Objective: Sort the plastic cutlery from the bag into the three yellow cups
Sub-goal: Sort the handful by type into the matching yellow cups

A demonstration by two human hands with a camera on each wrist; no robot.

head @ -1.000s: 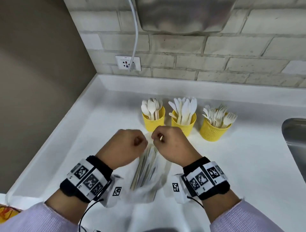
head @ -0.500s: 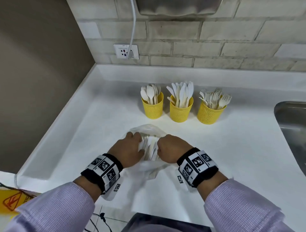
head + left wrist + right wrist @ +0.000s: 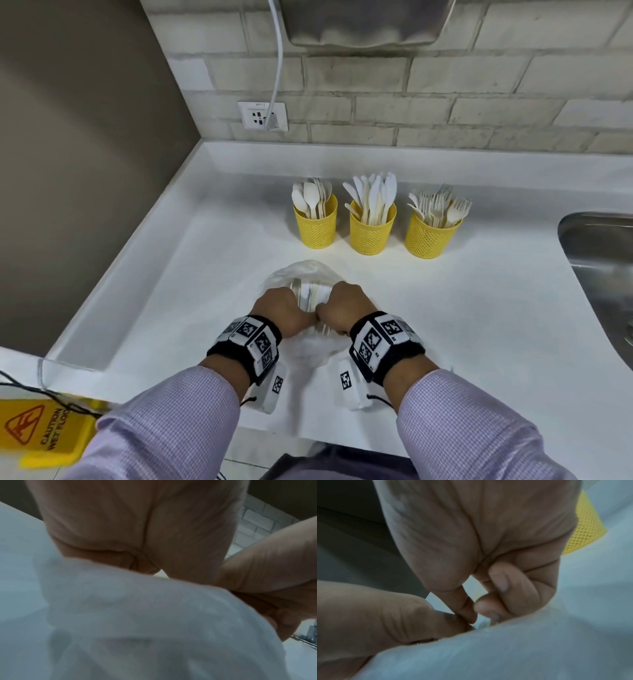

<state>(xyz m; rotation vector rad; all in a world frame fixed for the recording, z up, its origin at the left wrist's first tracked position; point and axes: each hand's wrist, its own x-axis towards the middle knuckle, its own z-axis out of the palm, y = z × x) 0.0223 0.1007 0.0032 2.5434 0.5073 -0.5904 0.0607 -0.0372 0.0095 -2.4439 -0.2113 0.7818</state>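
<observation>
A clear plastic bag (image 3: pixel 301 274) with a bundle of pale cutlery (image 3: pixel 308 298) inside lies on the white counter (image 3: pixel 479 325) near its front edge. My left hand (image 3: pixel 284 310) and my right hand (image 3: pixel 342 308) sit side by side on the bag, fingers curled into its plastic. Both wrist views show the bag (image 3: pixel 137 615) (image 3: pixel 505 649) bunched under curled fingers (image 3: pixel 513 582). Behind stand three yellow cups: the left cup (image 3: pixel 317 228) holds spoons, the middle cup (image 3: pixel 371 234) knives, the right cup (image 3: pixel 430 238) forks.
A steel sink (image 3: pixel 599 257) is sunk into the counter at the right. A brick wall with a socket (image 3: pixel 262 116) and cable runs behind, under a metal dispenser (image 3: pixel 370 24). A grey wall closes the left side. A yellow wet-floor sign (image 3: pixel 37 431) stands below left.
Both hands have come down with the bag from raised in front of the cups to the counter's front edge and drawn closer together.
</observation>
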